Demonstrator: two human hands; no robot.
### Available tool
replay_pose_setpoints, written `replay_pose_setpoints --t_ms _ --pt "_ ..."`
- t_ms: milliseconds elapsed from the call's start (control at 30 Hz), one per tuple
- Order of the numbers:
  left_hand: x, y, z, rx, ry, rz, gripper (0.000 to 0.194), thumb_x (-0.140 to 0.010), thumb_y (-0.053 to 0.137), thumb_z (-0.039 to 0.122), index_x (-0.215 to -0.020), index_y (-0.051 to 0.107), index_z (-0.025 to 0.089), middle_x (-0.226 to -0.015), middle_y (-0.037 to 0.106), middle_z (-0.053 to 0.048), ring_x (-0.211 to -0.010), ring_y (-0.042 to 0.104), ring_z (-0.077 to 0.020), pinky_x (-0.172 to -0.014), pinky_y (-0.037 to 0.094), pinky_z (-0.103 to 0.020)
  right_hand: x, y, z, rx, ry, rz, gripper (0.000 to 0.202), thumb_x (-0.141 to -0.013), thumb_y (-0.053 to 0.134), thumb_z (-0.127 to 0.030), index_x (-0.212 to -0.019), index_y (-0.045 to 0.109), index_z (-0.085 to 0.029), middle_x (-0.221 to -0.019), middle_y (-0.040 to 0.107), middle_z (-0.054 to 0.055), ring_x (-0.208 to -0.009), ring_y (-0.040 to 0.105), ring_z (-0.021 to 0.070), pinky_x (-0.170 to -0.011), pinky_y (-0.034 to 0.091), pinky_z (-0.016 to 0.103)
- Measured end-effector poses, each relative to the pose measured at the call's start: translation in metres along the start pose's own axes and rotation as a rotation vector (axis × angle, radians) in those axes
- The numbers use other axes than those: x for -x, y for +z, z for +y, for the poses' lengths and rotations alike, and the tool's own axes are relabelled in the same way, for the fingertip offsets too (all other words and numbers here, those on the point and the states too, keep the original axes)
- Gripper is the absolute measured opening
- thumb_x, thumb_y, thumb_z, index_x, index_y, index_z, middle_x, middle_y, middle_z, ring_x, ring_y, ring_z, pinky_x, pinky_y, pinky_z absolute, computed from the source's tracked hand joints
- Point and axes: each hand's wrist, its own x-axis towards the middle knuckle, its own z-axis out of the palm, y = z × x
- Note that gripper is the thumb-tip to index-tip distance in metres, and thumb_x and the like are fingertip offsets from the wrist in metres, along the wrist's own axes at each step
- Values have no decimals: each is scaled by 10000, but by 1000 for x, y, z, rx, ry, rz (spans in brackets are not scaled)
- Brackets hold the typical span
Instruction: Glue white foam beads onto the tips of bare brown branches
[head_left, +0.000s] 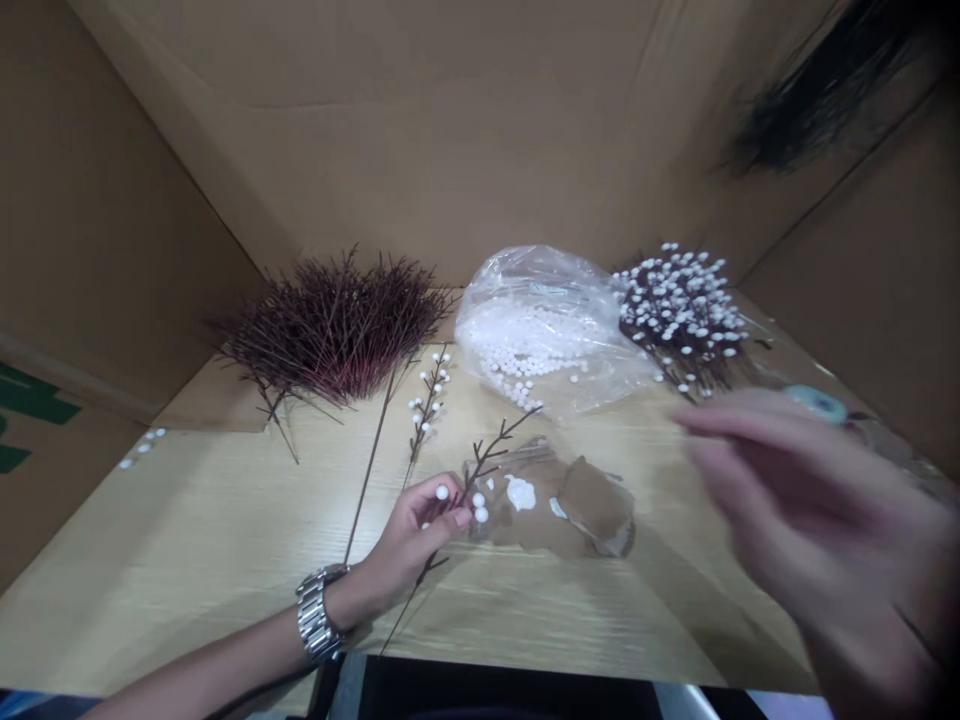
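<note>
My left hand (416,540) pinches a thin dark branch (487,455) with a few white beads on its lower twigs, low over the wooden table (225,540). Its tip lies over a brown cardboard scrap (592,505) carrying a blob of white glue (520,492). My right hand (817,520) is blurred at the right, fingers spread, holding nothing that I can see. A finished beaded branch (427,405) lies on the table behind the left hand.
A pile of bare reddish-brown branches (337,325) lies back left. A clear plastic bag of white beads (547,335) sits at the back centre, a heap of beaded branches (686,315) to its right. Cardboard walls (450,130) enclose the table. Loose beads (142,448) lie far left.
</note>
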Motion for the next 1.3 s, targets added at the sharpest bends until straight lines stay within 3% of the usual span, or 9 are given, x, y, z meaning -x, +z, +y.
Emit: replay_pose_setpoints --t_ms 100,233,500,667,767,867,967,1133,1300 --pt "1 -2 -2 3 9 -42 255 -907 720 316 -775 542 190 -817 535 11 -777 467 -160 -720 372 -264 -35 30 -3 -110 68 -176 146 -929 687 -266 -1071 721 -259 -835 681 11 -747 639 165 -690 523 310" --pt "1 -4 -5 -10 -4 -110 262 -897 731 329 -782 539 193 -818 551 9 -776 477 -164 -721 372 -271 -43 50 -3 -262 133 -305 123 -945 669 -312 -1025 715 -232 -888 708 29 -789 648 176 -681 518 311" --pt "3 -6 1 -49 -85 -136 294 -899 719 461 -884 613 187 -861 581 -14 -797 503 -183 -734 397 -286 -43 49 -2 -212 76 -342 109 -991 605 -300 -930 663 -231 -883 707 21 -807 657 172 -680 498 294" --pt "2 -6 -3 -27 -27 -124 609 -879 570 728 -1168 666 201 -1052 628 -83 -922 569 -250 -794 474 -333 -50 45 -11 -173 1 -297 114 -995 596 -261 -892 634 -230 -846 686 5 -774 636 156 -703 484 288" --pt "1 -5 -2 -26 29 -126 690 -859 536 780 -1241 650 218 -1162 633 -104 -1063 577 -294 -910 474 -371 -53 45 -16 -172 -20 -292 119 -996 596 -257 -886 631 -227 -851 690 9 -779 635 161 -698 473 293" --pt "1 -4 6 -64 60 -148 612 -861 610 720 -1234 655 237 -1204 625 -91 -1126 576 -296 -963 458 -366 -54 50 -17 -185 -13 -312 127 -1000 593 -273 -892 634 -222 -845 686 13 -771 625 163 -692 462 298" --pt "3 -1 15 -173 116 -143 416 -915 669 558 -1167 674 227 -1183 625 -89 -1141 579 -290 -972 450 -363 -54 57 -16 -209 7 -343 143 -1003 591 -298 -895 636 -215 -824 669 7 -752 605 155 -683 455 290" --pt "5 2 21 -355 205 -49 101 -964 659 302 -994 668 206 -1018 638 -59 -979 611 -230 -873 465 -325 -56 66 -16 -223 18 -359 160 -1003 594 -322 -893 638 -213 -805 650 -4 -718 569 142 -662 436 283" --pt "6 4 20 -409 236 9 22 -961 649 228 -964 662 211 -980 641 -42 -945 615 -209 -843 477 -303 -58 62 -23 -212 4 -354 154 -1004 593 -305 -887 635 -215 -811 651 -5 -733 580 142 -675 433 289"
